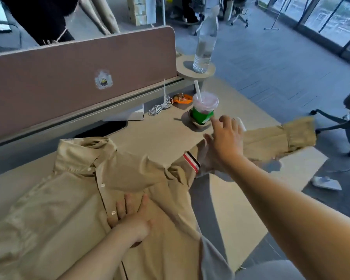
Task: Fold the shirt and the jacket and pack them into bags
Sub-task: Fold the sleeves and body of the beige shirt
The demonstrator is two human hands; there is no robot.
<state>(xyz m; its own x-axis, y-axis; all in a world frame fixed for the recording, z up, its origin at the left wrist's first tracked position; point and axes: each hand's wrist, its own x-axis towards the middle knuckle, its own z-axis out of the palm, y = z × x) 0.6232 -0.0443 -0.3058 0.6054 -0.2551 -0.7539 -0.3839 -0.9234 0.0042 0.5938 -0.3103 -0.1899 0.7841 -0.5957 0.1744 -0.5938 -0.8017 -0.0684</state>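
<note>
Left hand point(132, 217) lies flat on the tan shirt point(59, 209) at lower centre, fingers straight, pinning it to the desk point(160, 134). Right hand point(224, 142), centre right, reaches over the outstretched sleeve point(271, 142), fingers spread, gripping nothing visible. Fabric looks light, soft and floppy, so it probably slides easily. It is best taken at the cuff point(299, 132) — clear of the drink cup point(203, 110).

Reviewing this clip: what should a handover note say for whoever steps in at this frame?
Left hand: open, pressing flat on the shirt front beside the buttons.
Right hand: open, fingers spread over the sleeve; contact unclear.
Shirt: front up on the desk, unfolded, sleeve stretched right.
Done: shirt laid out.
Left: fold it, fold the jacket, bag both; jacket and bags not in view.
The cup stands close to the right hand.
</note>
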